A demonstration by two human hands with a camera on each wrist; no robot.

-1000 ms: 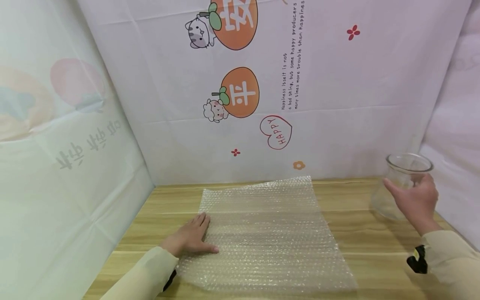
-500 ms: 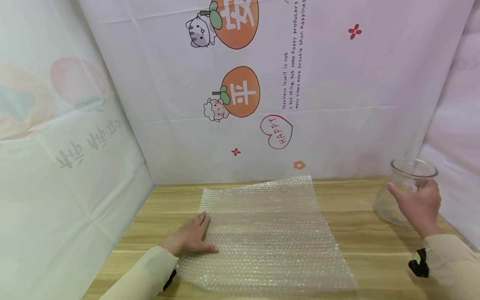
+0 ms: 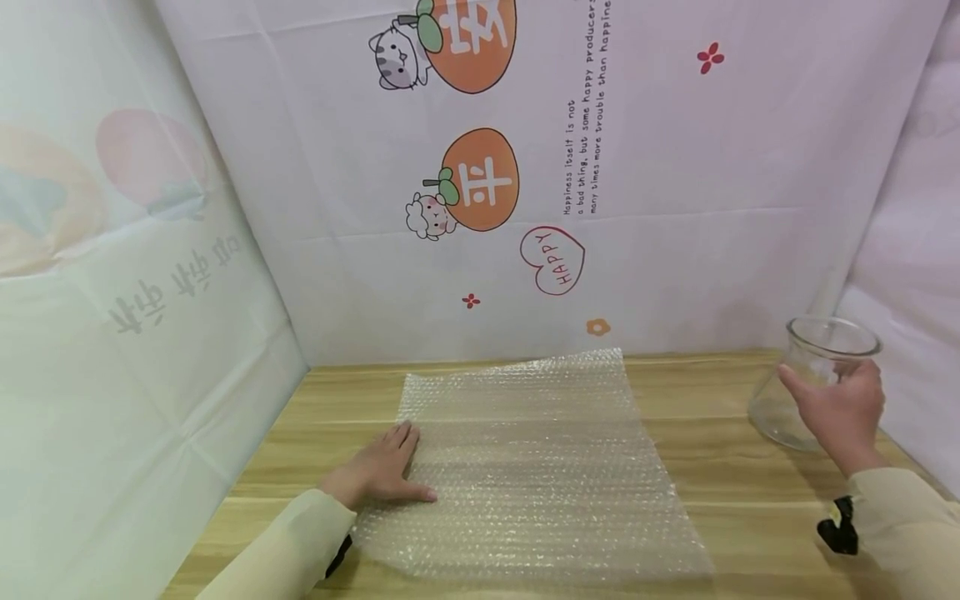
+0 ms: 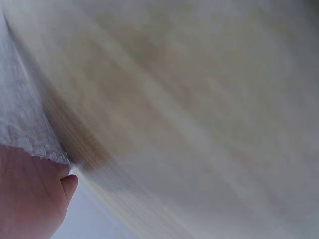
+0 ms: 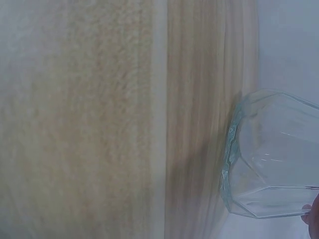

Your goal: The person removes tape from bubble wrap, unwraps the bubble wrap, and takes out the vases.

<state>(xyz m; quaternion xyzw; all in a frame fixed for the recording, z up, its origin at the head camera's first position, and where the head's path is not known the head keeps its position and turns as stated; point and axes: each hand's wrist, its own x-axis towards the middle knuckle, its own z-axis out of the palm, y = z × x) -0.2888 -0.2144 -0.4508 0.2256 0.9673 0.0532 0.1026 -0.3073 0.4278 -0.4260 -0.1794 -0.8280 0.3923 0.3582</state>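
In the head view, a clear glass vase (image 3: 782, 404) with a flared rim stands upright at the table's right side. My right hand (image 3: 843, 412) grips its upper part from the near right, thumb on the left of the glass. The right wrist view shows the faceted base of the vase (image 5: 271, 164) at the wood surface and a bit of a finger. A sheet of bubble wrap (image 3: 532, 475) lies spread over the table's middle. On its left edge my left hand (image 3: 382, 467) rests flat, fingers straight and thumb out to the right.
The wood-grain table (image 3: 697, 408) runs back to a white printed cloth (image 3: 675, 250). More white cloth hangs along the left (image 3: 150, 400) and right sides; the right cloth (image 3: 915, 350) is close to the vase.
My right hand and the vase have moved slightly right and down in the head view, then come to a near stop. The left hand and the bubble wrap have stayed in place.
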